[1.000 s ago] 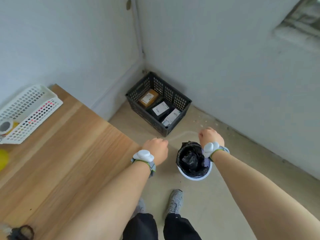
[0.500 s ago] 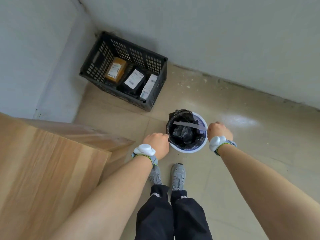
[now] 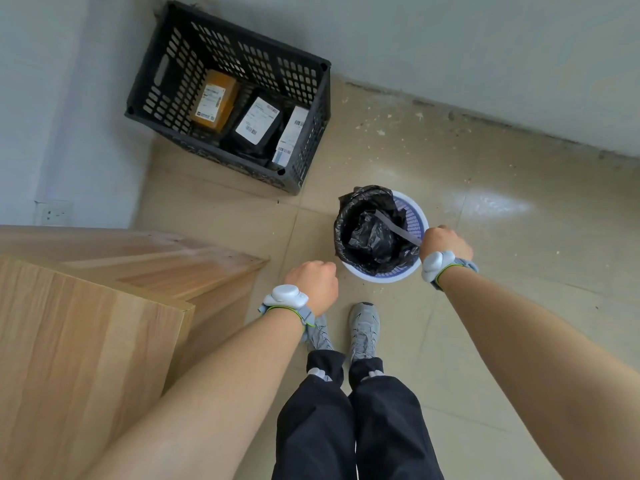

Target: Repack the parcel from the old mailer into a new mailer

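Note:
A white and purple waste bin (image 3: 416, 212) lined with a black bag (image 3: 370, 235) stands on the floor in front of my feet. My right hand (image 3: 446, 242) hovers at the bin's right rim, fingers curled, and a thin grey strip (image 3: 396, 227) slants from it across the bag opening. My left hand (image 3: 314, 285) is a closed fist just left of the bin, with nothing visible in it. A black plastic crate (image 3: 173, 67) by the wall holds an orange parcel (image 3: 215, 100), a black mailer with a white label (image 3: 258, 123) and a white parcel (image 3: 291, 135).
The corner of a wooden table (image 3: 86, 341) fills the lower left, close to my left arm. A wall socket (image 3: 53, 213) sits low on the left wall. My grey shoes (image 3: 363, 329) stand on beige floor tiles, with walls behind the crate and bin.
The view has tipped further down toward the floor. The grey strip lay straight across the bin and now slants from my right hand. Both hands stay at the bin.

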Action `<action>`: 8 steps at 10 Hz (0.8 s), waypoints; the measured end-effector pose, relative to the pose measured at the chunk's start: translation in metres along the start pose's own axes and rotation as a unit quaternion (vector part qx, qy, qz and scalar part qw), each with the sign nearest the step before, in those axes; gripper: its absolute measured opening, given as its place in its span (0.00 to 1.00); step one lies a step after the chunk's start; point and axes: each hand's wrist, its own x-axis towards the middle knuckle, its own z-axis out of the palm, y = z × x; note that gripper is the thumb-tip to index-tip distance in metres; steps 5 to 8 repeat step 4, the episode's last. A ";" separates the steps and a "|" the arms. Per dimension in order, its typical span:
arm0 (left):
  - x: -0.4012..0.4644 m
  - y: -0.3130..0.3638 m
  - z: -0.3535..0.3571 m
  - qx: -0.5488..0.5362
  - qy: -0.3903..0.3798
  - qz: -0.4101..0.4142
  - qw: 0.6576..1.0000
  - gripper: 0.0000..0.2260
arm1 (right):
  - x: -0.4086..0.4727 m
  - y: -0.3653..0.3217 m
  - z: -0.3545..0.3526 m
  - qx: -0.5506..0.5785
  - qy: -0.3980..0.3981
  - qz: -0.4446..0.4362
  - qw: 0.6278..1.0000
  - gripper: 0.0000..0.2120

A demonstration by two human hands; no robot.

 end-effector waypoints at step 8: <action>0.002 -0.001 -0.012 -0.020 0.011 0.006 1.000 0.11 | 0.006 -0.002 0.004 0.035 -0.020 -0.006 0.999 0.05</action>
